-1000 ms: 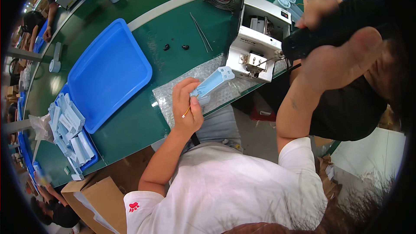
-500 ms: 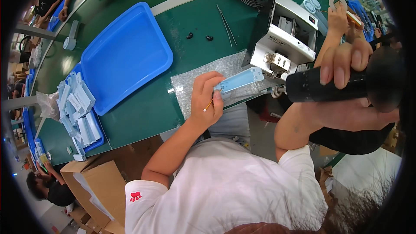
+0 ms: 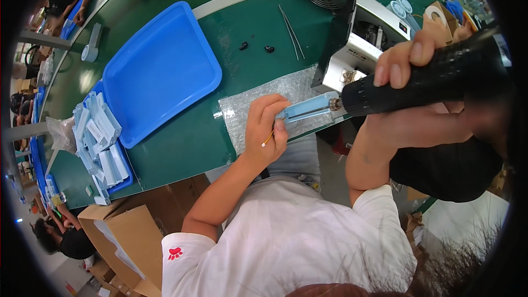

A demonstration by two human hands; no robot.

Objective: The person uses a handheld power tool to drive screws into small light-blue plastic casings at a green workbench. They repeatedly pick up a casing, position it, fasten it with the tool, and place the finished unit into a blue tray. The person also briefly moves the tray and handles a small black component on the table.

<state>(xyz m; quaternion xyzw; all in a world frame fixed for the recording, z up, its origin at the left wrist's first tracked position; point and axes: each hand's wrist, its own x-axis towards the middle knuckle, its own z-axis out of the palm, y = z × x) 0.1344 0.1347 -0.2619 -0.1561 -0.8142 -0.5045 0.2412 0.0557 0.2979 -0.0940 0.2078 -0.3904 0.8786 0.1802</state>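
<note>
Green counter [image 3: 165,159]: we count one tweezers [image 3: 291,33], two black pieces [image 3: 269,49].
Left fingers [image 3: 265,111]: gripping one light-blue part [image 3: 316,103].
Right fingers [image 3: 397,70]: clasping one black driver [image 3: 421,81], rear end blurred.

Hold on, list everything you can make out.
Driver: one, black, right
Housing: one, light blue, centre
Wire: one, yellow, at housing
Bubble wrap: one, clear, below housing
Machine: one, silver/black, upper right
Tweezers: one, silver, upper centre
Small pieces: two, black, beside tweezers
Large tray: one, blue, left
Piled parts: many, light blue, left
Carton: one, brown, lower left
Table: one, green, centre
Co-workers: several, dark clothing, edges
Left hand: one, bare, holding housing
Right hand: one, bare, gripping driver
</note>
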